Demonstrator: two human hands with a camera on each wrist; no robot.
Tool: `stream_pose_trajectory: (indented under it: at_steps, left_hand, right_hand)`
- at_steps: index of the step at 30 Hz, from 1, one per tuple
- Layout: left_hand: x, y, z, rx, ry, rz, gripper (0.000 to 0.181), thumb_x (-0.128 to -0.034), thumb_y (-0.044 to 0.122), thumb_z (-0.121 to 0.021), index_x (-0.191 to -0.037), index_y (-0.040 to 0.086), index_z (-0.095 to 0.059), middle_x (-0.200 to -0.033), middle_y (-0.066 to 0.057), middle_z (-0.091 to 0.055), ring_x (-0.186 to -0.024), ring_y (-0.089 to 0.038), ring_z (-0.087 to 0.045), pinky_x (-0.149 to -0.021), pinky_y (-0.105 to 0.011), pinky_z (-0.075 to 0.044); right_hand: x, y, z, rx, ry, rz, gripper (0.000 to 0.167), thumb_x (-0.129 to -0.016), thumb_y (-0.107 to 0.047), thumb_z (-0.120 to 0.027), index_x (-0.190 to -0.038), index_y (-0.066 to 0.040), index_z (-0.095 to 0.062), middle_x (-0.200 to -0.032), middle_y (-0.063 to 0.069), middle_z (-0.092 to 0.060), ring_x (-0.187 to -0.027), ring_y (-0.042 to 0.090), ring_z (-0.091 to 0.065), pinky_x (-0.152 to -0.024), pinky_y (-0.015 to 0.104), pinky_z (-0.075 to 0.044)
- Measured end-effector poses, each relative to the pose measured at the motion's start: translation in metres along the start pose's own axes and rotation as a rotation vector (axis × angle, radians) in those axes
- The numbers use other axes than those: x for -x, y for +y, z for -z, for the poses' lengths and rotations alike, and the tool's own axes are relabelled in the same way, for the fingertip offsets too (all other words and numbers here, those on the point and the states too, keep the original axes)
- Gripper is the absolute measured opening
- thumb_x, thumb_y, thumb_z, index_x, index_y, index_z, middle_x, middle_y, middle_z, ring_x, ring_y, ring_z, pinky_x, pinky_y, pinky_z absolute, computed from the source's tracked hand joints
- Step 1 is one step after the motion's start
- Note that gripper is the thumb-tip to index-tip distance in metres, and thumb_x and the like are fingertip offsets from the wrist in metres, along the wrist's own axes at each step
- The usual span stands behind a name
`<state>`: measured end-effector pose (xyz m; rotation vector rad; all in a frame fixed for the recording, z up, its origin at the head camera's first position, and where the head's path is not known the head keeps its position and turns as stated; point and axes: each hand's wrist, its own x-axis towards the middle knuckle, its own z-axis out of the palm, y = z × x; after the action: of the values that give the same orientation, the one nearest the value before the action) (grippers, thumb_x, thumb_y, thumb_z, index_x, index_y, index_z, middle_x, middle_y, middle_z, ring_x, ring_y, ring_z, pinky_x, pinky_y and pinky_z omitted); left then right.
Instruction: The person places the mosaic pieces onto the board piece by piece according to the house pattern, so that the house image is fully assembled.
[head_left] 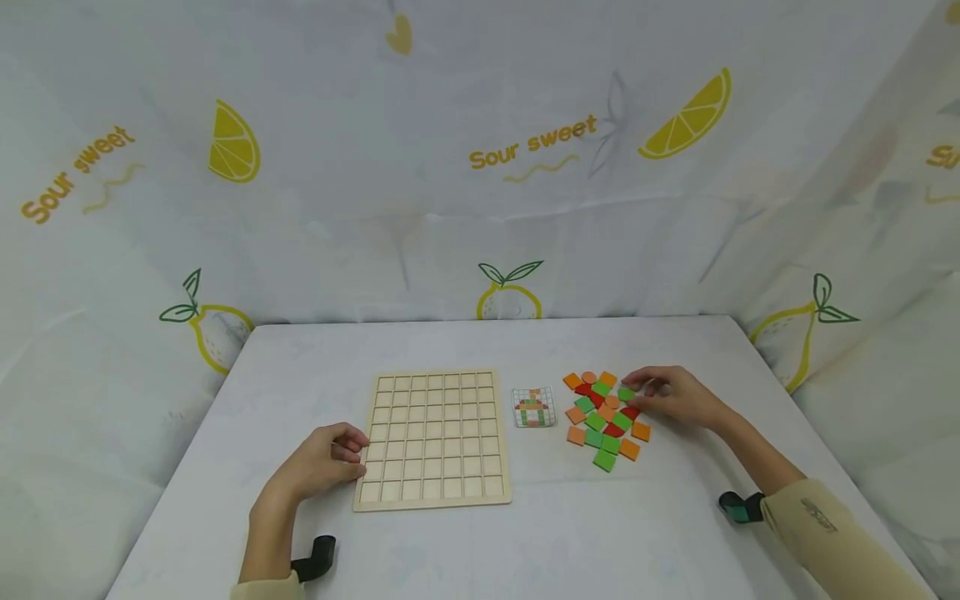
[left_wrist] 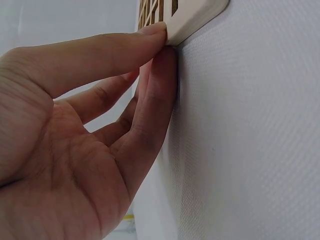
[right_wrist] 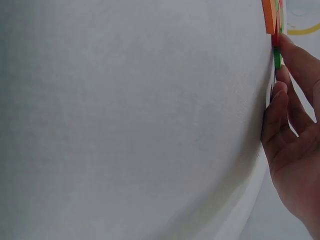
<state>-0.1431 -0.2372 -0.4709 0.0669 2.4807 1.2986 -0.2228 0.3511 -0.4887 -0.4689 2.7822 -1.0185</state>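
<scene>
Your L hand (head_left: 324, 457) had the wood board (head_left: 435, 505) by its L edge, nr the front corner: thumb up on the rim, index finger against the side, so a light pinch. The board lay flat on the table (head_left: 420, 554), its face cut into a grid of small squares.

Your R hand (head_left: 675, 396) was out well to the R of the board, at the far side of the loose pcs from it. Thumb & finger pinched a green tile (head_left: 626, 393) there; can't tell if it was clear of the table.

The loose pcs sat R of the board, close together, some touching: orange tiles (head_left: 630, 450), green tiles (head_left: 604, 460), round orange pcs (head_left: 589, 377) and red pcs w/ curved edges (head_left: 614, 430). Btwn them & the board, just beside its R edge, was a small card (head_left: 533, 407) w/ a coloured block figure on a grid; can't tell if it was one card or a stack.

Beyond the board, a white sheet (head_left: 360, 242) hung behind the table, printed w/ lemons and "Sour sweet". Your beige R sleeve (head_left: 840, 533) came in from the front, R of the board.
</scene>
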Motion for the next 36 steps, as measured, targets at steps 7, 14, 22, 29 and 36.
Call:
stream_pose_trajectory:
  at_steps: [7,14,22,29,36]
  left_hand:
    - [0.0004,-0.0009,0.0006,-0.004,0.007,0.006,0.036,-0.0793,-0.003,-0.079,-0.112,0.000,-0.065,-0.099,-0.010,-0.065,-0.090,-0.018,-0.060,-0.073,-0.025,-0.052]
    - [0.0002,-0.0002,0.0000,-0.003,0.011,0.006,0.035,-0.0798,-0.003,-0.079,-0.112,0.000,-0.065,-0.100,-0.010,-0.064,-0.090,-0.018,-0.060,-0.073,-0.025,-0.052]
    - [0.0006,-0.0002,-0.0010,0.011,0.015,0.014,0.036,-0.0791,-0.003,-0.079,-0.112,0.000,-0.065,-0.099,-0.010,-0.064,-0.089,-0.018,-0.060,-0.073,-0.026,-0.052]
    - [0.0004,-0.0002,-0.0008,0.008,0.018,0.017,0.035,-0.0793,-0.003,-0.079,-0.112,0.000,-0.065,-0.098,-0.010,-0.064,-0.090,-0.019,-0.059,-0.074,-0.027,-0.052]
    - [-0.0004,0.0004,-0.0017,-0.005,0.027,0.032,0.036,-0.0789,-0.003,-0.080,-0.111,0.001,-0.065,-0.098,-0.010,-0.064,-0.090,-0.019,-0.059,-0.074,-0.027,-0.051]
  right_hand:
    - [-0.0008,0.0018,0.0014,0.016,0.004,0.026,0.036,-0.090,-0.026,-0.079,-0.121,-0.008,-0.071,-0.107,0.006,-0.072,-0.085,0.008,-0.058,-0.073,0.016,-0.051]
    - [-0.0030,0.0031,0.0045,0.024,-0.014,0.029,0.036,-0.089,-0.021,-0.080,-0.121,-0.007,-0.072,-0.100,0.006,-0.071,-0.082,0.007,-0.056,-0.070,0.017,-0.050]
    - [-0.0057,0.0047,0.0036,0.001,-0.027,0.046,0.034,-0.089,-0.021,-0.080,-0.120,-0.008,-0.072,-0.094,0.005,-0.065,-0.079,0.009,-0.053,-0.067,0.018,-0.046]
    - [-0.0061,0.0079,0.0009,0.003,0.015,0.069,0.032,-0.087,-0.023,-0.082,-0.114,-0.009,-0.074,-0.090,0.002,-0.065,-0.076,0.008,-0.053,-0.065,0.018,-0.046]
    - [-0.0033,-0.0011,0.0022,0.009,0.052,0.054,0.035,-0.087,-0.027,-0.082,-0.116,-0.010,-0.074,-0.093,0.003,-0.066,-0.081,0.009,-0.056,-0.068,0.018,-0.047]
